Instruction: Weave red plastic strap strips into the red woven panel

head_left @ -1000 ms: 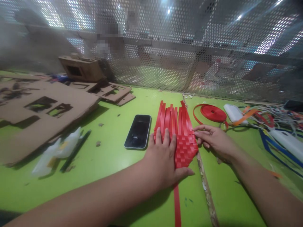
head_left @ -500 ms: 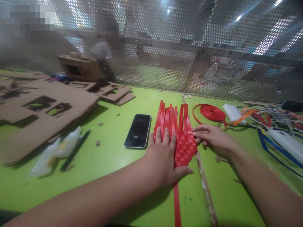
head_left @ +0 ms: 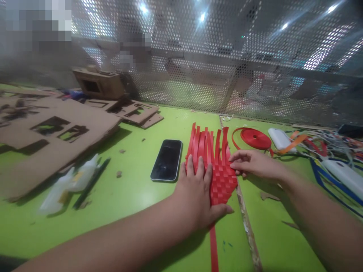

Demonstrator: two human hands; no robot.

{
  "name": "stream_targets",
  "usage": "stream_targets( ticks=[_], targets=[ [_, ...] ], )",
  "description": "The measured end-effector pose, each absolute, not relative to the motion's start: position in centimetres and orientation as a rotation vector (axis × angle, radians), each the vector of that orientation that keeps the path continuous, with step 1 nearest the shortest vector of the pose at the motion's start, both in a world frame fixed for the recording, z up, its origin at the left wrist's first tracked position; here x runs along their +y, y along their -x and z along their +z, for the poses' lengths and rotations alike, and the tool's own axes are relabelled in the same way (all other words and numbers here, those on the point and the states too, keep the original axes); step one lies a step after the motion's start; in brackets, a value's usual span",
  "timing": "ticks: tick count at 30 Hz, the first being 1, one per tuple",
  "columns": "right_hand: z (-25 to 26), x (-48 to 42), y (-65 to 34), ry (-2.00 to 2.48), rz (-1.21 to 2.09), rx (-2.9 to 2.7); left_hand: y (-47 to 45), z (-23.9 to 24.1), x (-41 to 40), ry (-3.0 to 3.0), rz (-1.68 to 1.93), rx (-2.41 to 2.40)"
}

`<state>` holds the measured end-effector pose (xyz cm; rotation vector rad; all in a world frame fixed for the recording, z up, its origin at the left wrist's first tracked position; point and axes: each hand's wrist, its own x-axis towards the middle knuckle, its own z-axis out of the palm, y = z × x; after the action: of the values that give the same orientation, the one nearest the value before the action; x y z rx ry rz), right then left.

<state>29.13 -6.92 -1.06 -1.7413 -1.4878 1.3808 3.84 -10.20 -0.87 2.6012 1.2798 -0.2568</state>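
The left hand (head_left: 198, 196) is lying flat with the fingers spread on the red woven mat of plastic strips (head_left: 221, 177), and it is pressing the left part of the weave down on the green surface (head_left: 136, 200), probably so that the crossed strips are not sliding apart. The right hand (head_left: 252, 164) is coming from the right side and its fingertips are closing together on the right border of the mat, where they seem to be pinching or pushing one strip; the exact grip is partly hidden, so I cannot tell it fully. Beyond the fingers of both hands, the loose red strip ends (head_left: 207, 141) are standing up and fanning away from the person, not yet woven. One long red strip (head_left: 214, 249) is running from under the left palm toward the person. Just to the left of the left hand a black phone (head_left: 166, 160) is lying flat, near the mat but apart from it. Beyond the right hand a red ribbon roll (head_left: 255, 138) is resting, and to its right a white oblong object (head_left: 279, 139) and a tangle of coloured cords (head_left: 326, 147) are crowding the surface. Under the right forearm a narrow seam (head_left: 246, 226) is crossing the surface. Far to the left, brown cardboard sheets with cut-out windows (head_left: 51, 132) and a white plastic bottle (head_left: 70, 181) are lying well apart. The freest room is staying between the phone and the bottle, and near the person.
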Motion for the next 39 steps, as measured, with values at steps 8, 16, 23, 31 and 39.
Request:
stream_targets(
  ticks=[8, 16, 23, 31, 39],
  targets=[
    [-2.8, -7.6, -29.5, 1.662, 1.311, -1.463, -3.9, -0.8, -10.1, -2.598, -0.225, 1.292],
    [-2.4, -7.8, -30.0, 1.696, 1.207, -1.610, -3.8, -0.6, -10.2, -2.564, -0.185, 1.318],
    [-2.3, -8.1, -29.9, 1.722, 1.153, -1.670, -3.7, -0.8, -10.0, -2.567, -0.171, 1.334],
    [-2.0, -8.4, -30.2, 1.647, 1.316, -1.510, -3.6, -0.7, -9.8, -2.571, -0.187, 1.304],
    [-2.2, -7.9, -30.3, 1.623, 1.354, -1.476, -3.6, -0.8, -9.8, -2.571, -0.192, 1.304]
  ],
)
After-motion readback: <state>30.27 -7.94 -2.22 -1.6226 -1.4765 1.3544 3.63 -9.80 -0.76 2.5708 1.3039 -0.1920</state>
